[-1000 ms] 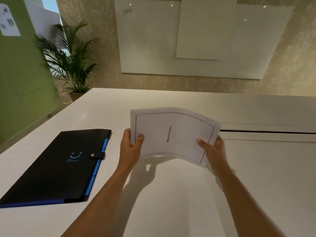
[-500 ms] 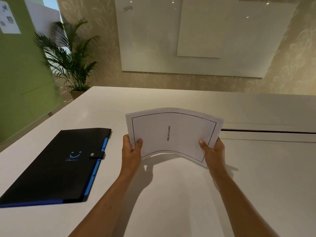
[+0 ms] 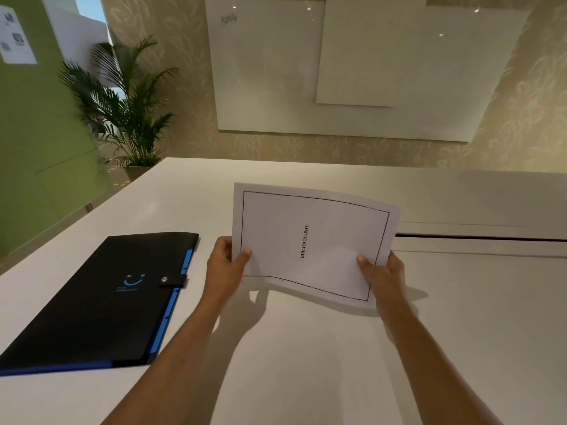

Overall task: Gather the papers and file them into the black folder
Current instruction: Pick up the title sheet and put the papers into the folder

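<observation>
Looking down, we see the white counter (image 3: 306, 348) filling most of the view, with a dark slot line running across its right side. Behind it a pale glass board (image 3: 352, 72) hangs on the patterned wall, bearing a faint scribble near its upper left corner, and a potted palm (image 3: 129, 111) stands at the left beside a green partition (image 3: 36, 148). Next in size, the black folder (image 3: 101, 299) lies flat on the counter at our left, shut, its strap snapped over the blue-tabbed edge and a blue smile mark on its cover. The papers (image 3: 310, 243) are held up off the counter, just right of the folder and apart from it; the top sheet carries a thin black border and the word BIBLIOGRAPHY printed sideways, and the sheets bow gently between our grips, casting a shadow on the counter below. Our left hand (image 3: 224, 271) pinches the lower left edge of the papers, thumb on the front face and fingers behind. Our right hand (image 3: 383, 277) pinches the lower right corner the same way, thumb lying over the border line. How many sheets there are, we cannot tell.
</observation>
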`<action>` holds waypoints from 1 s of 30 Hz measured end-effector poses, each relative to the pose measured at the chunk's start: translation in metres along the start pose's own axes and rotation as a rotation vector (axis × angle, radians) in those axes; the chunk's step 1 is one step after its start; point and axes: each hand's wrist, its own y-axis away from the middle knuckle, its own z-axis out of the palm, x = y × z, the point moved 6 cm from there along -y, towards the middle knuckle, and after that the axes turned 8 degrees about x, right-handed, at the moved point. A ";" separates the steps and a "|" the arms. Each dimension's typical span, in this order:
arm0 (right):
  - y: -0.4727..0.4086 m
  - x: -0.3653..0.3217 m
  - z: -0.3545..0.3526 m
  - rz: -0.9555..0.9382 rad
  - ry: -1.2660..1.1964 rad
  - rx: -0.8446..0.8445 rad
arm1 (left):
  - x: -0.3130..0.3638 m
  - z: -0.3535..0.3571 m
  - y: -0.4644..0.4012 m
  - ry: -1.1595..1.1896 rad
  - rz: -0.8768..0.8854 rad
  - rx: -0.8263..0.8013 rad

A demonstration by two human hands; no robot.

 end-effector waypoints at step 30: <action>0.023 -0.001 0.023 0.141 -0.362 -0.038 | 0.066 0.001 0.024 0.360 0.040 0.108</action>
